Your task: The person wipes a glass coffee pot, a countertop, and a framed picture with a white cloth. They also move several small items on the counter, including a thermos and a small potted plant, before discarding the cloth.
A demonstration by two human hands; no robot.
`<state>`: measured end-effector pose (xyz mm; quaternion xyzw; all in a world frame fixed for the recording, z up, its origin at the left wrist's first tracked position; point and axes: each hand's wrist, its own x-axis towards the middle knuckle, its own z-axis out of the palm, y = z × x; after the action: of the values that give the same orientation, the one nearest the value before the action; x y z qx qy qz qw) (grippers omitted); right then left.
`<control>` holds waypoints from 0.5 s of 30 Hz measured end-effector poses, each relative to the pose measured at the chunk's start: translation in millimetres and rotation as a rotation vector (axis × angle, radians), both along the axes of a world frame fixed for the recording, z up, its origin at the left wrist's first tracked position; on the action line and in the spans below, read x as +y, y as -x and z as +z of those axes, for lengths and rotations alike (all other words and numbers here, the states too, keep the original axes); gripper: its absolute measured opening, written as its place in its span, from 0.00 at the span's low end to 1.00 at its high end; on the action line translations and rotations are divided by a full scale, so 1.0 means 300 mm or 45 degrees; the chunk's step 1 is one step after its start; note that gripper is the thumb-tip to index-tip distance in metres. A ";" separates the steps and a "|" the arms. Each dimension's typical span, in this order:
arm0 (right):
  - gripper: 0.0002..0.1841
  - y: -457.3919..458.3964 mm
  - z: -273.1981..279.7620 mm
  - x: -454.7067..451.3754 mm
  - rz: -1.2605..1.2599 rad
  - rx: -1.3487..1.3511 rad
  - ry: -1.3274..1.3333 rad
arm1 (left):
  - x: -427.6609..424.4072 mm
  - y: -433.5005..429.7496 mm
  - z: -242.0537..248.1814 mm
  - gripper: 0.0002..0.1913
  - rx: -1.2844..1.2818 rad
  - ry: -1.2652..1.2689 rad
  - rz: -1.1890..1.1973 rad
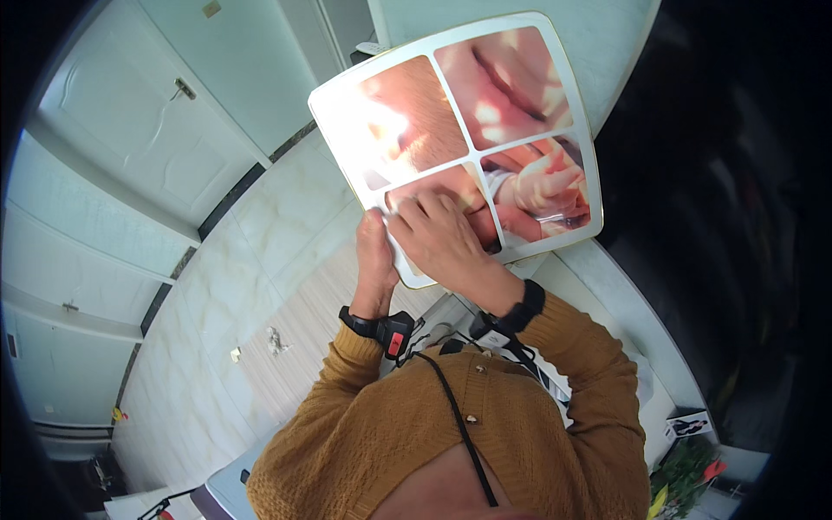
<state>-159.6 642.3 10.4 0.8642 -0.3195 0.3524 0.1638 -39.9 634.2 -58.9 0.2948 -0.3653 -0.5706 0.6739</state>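
A large photo panel (473,153) with a white border and rounded corners stands tilted before me, showing several close-up baby pictures. Strong light glares on its upper left part. My left hand (376,250) grips the panel's lower left edge, thumb up at the front; its other fingers are hidden behind the panel. My right hand (442,240) lies over the lower left picture, fingers bent against the surface near my left thumb. Whether it holds anything beneath the fingers cannot be seen. Both wrists wear black straps, the left one with a black device.
A pale wood-grain surface (286,325) lies below to the left, with a small crumpled item (276,341) on it. Beyond are marble-look floor tiles (214,305) and a white door (149,117). A plant (686,471) and a small photo (690,424) stand at lower right.
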 end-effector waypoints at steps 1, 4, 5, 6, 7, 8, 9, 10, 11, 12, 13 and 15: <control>0.05 0.023 -0.017 0.025 0.018 0.100 -0.049 | -0.002 -0.008 0.000 0.23 0.025 -0.003 0.016; 0.04 0.106 -0.051 0.095 0.106 0.075 -0.103 | -0.002 -0.013 -0.001 0.25 0.062 -0.019 0.051; 0.03 0.142 -0.059 0.125 0.091 0.137 -0.241 | 0.000 -0.014 -0.002 0.26 0.060 -0.016 0.061; 0.02 0.181 -0.064 0.160 0.069 0.201 -0.368 | 0.002 -0.015 -0.002 0.26 0.062 0.003 0.069; 0.02 0.220 -0.070 0.188 0.056 0.252 -0.469 | 0.004 -0.015 -0.006 0.27 0.095 0.000 0.053; 0.02 0.256 -0.076 0.211 0.068 0.316 -0.562 | 0.008 -0.014 -0.009 0.27 0.081 0.028 0.069; 0.02 0.285 -0.088 0.229 0.087 0.367 -0.632 | 0.009 -0.018 -0.015 0.27 0.069 0.040 0.082; 0.02 0.321 -0.097 0.243 0.128 0.385 -0.666 | 0.010 -0.016 -0.020 0.27 0.063 0.046 0.096; 0.01 0.351 -0.107 0.253 0.120 0.423 -0.759 | 0.012 -0.015 -0.025 0.27 0.065 0.057 0.099; 0.01 0.371 -0.125 0.256 0.136 0.425 -0.817 | 0.011 -0.017 -0.032 0.27 0.070 0.064 0.105; 0.01 0.394 -0.134 0.260 0.128 0.455 -0.900 | 0.012 -0.014 -0.033 0.27 0.084 0.071 0.109; 0.02 0.434 -0.151 0.257 0.146 0.248 -0.993 | 0.009 -0.014 -0.037 0.27 0.096 0.083 0.131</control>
<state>-289.9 719.3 -34.9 0.9074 -0.3634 0.1298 -0.1666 -35.8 636.9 -70.0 0.2693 -0.3424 -0.5337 0.7248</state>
